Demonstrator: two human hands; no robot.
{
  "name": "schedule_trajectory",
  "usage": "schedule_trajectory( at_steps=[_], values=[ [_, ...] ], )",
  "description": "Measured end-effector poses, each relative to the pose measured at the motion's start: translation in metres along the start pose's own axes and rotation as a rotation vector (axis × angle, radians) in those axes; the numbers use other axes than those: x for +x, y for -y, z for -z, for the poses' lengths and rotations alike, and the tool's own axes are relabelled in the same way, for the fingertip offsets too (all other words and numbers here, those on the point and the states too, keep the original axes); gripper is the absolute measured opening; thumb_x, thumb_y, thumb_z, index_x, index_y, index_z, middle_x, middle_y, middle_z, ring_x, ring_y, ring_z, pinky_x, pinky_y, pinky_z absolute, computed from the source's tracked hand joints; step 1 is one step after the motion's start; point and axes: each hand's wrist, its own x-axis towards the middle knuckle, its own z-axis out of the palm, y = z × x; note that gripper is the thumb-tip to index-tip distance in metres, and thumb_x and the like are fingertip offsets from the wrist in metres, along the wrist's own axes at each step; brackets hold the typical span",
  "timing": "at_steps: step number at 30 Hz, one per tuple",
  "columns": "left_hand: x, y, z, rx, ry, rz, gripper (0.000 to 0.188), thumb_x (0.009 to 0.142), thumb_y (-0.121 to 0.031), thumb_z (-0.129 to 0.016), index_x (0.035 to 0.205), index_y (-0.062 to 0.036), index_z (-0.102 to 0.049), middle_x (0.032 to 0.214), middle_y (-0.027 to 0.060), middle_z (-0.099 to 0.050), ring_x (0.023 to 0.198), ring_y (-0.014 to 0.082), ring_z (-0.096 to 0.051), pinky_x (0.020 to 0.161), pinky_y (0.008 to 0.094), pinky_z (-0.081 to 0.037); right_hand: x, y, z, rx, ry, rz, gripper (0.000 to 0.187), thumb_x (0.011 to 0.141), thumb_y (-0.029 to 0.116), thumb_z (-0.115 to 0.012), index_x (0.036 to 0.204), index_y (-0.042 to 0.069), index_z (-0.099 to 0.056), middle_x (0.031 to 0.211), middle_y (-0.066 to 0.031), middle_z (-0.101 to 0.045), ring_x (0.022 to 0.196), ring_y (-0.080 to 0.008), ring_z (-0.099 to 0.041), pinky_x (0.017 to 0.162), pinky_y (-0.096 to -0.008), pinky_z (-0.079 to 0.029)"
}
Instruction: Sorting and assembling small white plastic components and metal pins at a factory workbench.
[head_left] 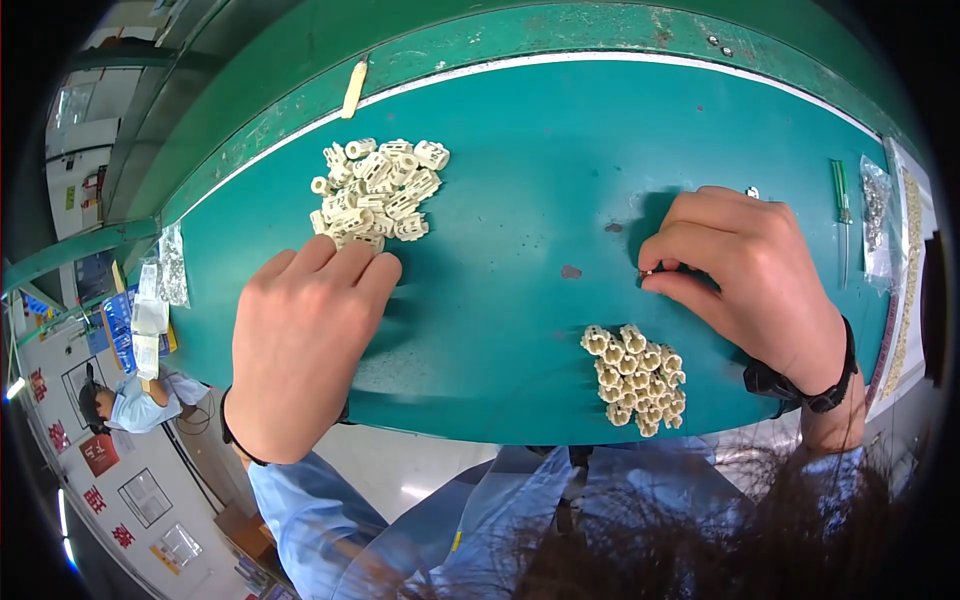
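Observation:
A loose pile of cream plastic cylindrical parts [375, 190], slotted and hollow, lies on the green table at the left. My left hand [305, 345] is at the near edge of this pile, back upward. Its fingers bend down and away, so the fingertips and anything under them are hidden. At the right, my right hand [745, 280] hovers low over the table with thumb and forefinger pinched. A tiny piece shows at their tips, too small to name. Just left of and nearer than that hand, similar cream parts [637, 380] stand on end in a tight cluster.
A green-handled screwdriver [842, 200] lies near the right edge beside a clear bag of small parts [877, 220]. Another plastic bag [173, 265] sits at the left edge. A yellowish strip [354, 88] rests at the back rim. Another person [140, 400] is farther off to the left.

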Motion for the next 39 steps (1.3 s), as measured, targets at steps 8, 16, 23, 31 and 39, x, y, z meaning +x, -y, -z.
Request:
schedule_trajectory(
  at_steps=[8,16,23,31,39],
  values=[
    [-0.008,-0.018,0.006,0.081,0.039,0.081,0.029,0.078,-0.005,-0.080,0.105,-0.0135,-0.071,0.097,0.0021,-0.069,0.093,0.0251,-0.070,0.077,0.0410,-0.058,0.003,-0.018,-0.010,0.072,-0.026,0.091,0.016,0.084,0.012,-0.092,0.094,0.009,-0.079,0.088,-0.0043,-0.071,0.084,-0.0291,-0.072,0.068,-0.0443,-0.055],
    [0.031,-0.040,0.010,-0.546,-0.236,-0.222,0.032,0.086,-0.001,-0.082,0.116,-0.0112,-0.076,0.109,0.0012,-0.077,0.090,0.0222,-0.074,0.068,0.0360,-0.059,-0.005,-0.021,0.004,0.095,-0.015,0.059,0.015,0.086,0.011,-0.091,0.095,0.009,-0.080,0.089,-0.0043,-0.072,0.085,-0.0288,-0.072,0.068,-0.0437,-0.055],
    [0.048,-0.061,-0.045,-1.146,-0.248,-0.165,0.040,0.088,0.004,-0.093,0.119,-0.0091,-0.071,0.117,0.0051,-0.085,0.080,0.0178,-0.072,0.066,0.0317,-0.056,0.006,-0.001,-0.004,0.278,-0.089,0.085,0.016,0.086,0.009,-0.093,0.098,0.009,-0.083,0.091,-0.0060,-0.075,0.079,-0.0276,-0.072,0.067,-0.0404,-0.057],
    [0.048,-0.053,-0.083,-1.156,-0.365,-0.159,0.041,0.084,-0.001,-0.095,0.114,-0.0140,-0.070,0.091,0.0004,-0.074,0.070,0.0160,-0.069,0.059,0.0337,-0.053,0.016,0.022,-0.045,0.185,-0.121,0.158,0.019,0.084,0.010,-0.095,0.100,0.006,-0.084,0.091,-0.0046,-0.075,0.075,-0.0245,-0.070,0.062,-0.0381,-0.055],
    [0.047,-0.048,-0.094,-1.152,-0.393,-0.188,0.041,0.084,-0.001,-0.094,0.113,-0.0142,-0.067,0.092,0.0012,-0.073,0.070,0.0186,-0.071,0.060,0.0355,-0.054,0.023,0.026,-0.057,0.108,-0.109,0.191,0.022,0.083,0.013,-0.097,0.100,0.006,-0.084,0.091,-0.0034,-0.074,0.072,-0.0214,-0.068,0.056,-0.0366,-0.052]
  ],
)
